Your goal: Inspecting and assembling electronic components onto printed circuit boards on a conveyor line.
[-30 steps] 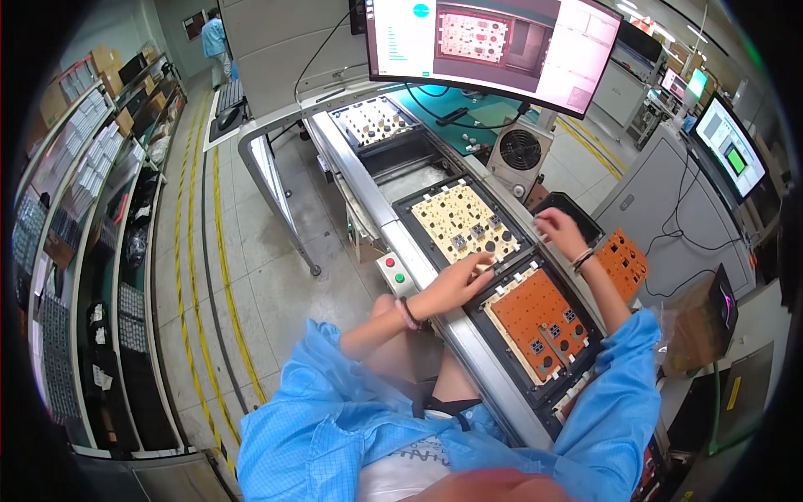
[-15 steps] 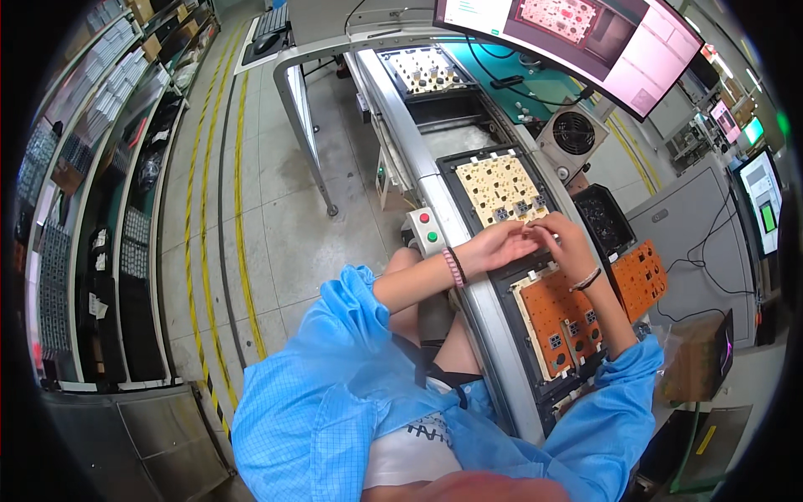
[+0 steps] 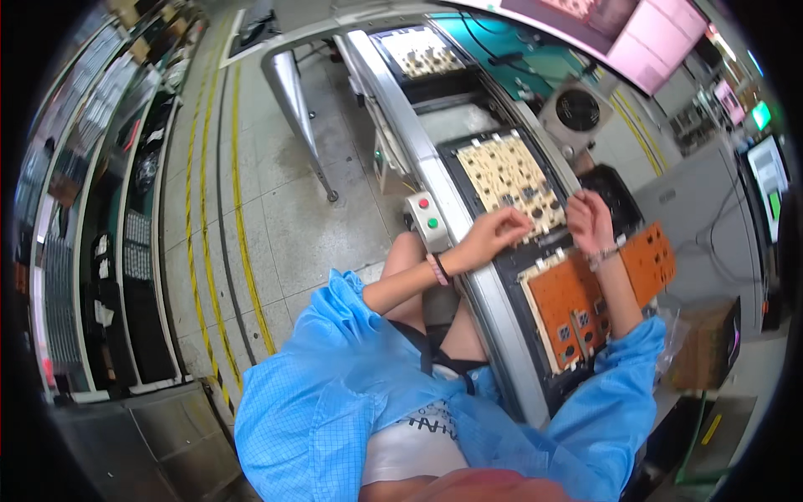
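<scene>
My left hand (image 3: 495, 234) is over the near left edge of a cream circuit board (image 3: 500, 171), thumb and fingers pinched together. Whatever may be between those fingertips is too small to make out. My right hand (image 3: 591, 219) is raised to the right of that board, beside a black bin (image 3: 615, 192). Its fingers are curled in and slightly blurred, so any small part in them is hidden. The cream board carries several dark components and lies in a black carrier on the conveyor. Nearer me, an orange board (image 3: 556, 305) with dark connectors sits in another carrier, below my right wrist.
The conveyor's metal rail (image 3: 481, 322) runs along my side, with a red-and-green button box (image 3: 427, 213) attached. A second orange board (image 3: 652, 266) lies beyond my right forearm. A fan unit (image 3: 577, 113) and a monitor (image 3: 644, 42) stand at the far right.
My hands were together over the cream board's near edge and are now apart. The right has moved right toward the black bin; the left stays near the board, its fingers now pinched. The view has shifted slightly.
</scene>
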`<state>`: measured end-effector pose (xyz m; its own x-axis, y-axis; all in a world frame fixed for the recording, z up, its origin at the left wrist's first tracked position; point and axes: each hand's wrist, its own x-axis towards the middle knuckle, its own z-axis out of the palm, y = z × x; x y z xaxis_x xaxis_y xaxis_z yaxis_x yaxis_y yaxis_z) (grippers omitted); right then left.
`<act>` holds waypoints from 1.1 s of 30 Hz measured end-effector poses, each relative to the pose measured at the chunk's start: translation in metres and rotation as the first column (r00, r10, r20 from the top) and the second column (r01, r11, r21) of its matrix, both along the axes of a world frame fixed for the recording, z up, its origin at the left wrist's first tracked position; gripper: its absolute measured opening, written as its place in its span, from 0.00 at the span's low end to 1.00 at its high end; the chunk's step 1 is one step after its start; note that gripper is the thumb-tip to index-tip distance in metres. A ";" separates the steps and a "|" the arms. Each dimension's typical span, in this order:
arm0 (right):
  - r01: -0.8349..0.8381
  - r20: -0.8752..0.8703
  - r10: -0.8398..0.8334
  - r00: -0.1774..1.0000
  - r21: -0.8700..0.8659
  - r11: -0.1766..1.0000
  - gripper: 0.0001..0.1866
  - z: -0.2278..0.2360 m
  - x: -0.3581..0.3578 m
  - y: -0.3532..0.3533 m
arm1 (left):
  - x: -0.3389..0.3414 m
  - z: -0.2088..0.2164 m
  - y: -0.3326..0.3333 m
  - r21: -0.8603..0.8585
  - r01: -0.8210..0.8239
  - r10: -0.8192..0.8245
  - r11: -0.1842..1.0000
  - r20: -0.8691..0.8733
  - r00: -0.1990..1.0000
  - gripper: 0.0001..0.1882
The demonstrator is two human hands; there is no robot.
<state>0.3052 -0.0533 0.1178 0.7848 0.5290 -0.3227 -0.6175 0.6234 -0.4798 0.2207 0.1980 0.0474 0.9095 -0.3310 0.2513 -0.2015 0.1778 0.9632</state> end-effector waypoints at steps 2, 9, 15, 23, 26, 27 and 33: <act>-0.022 0.019 0.022 1.000 -0.017 1.000 0.10 -0.009 0.009 -0.003 | 0.000 0.003 0.001 -0.125 -0.081 0.063 0.989 -0.139 0.988 0.06; 0.086 0.286 0.178 0.941 -0.714 0.695 0.17 -0.011 0.017 0.004 | 0.008 0.026 0.045 0.086 -0.125 0.131 0.988 -0.074 0.989 0.10; 0.170 0.415 0.280 0.866 -0.770 0.615 0.11 -0.030 0.022 -0.005 | 0.016 0.030 0.058 -0.025 0.009 -0.015 1.000 -0.235 0.972 0.07; 0.764 0.424 0.898 0.118 -0.616 0.190 0.07 -0.024 0.014 0.003 | 0.021 0.032 0.066 0.278 -0.107 0.111 0.955 0.004 0.994 0.08; 0.804 0.355 0.933 0.065 -0.572 0.161 0.07 -0.026 0.016 0.004 | 0.024 0.031 0.066 0.280 -0.107 0.104 0.954 0.027 0.994 0.08; 0.803 0.348 0.936 0.052 -0.571 0.168 0.07 -0.026 0.016 0.004 | 0.026 0.031 0.066 0.297 -0.111 0.095 0.948 0.069 0.993 0.09; 0.606 0.469 0.815 0.340 -0.772 0.191 0.08 -0.024 0.023 0.000 | 0.034 0.031 0.059 0.419 -0.059 -0.042 0.906 0.228 0.973 0.09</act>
<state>0.3279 -0.0531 0.0943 0.8198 0.5642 0.0983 0.5127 -0.6466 -0.5648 0.2546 0.2571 0.0787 0.8479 -0.4443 0.2892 -0.4222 -0.2362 0.8752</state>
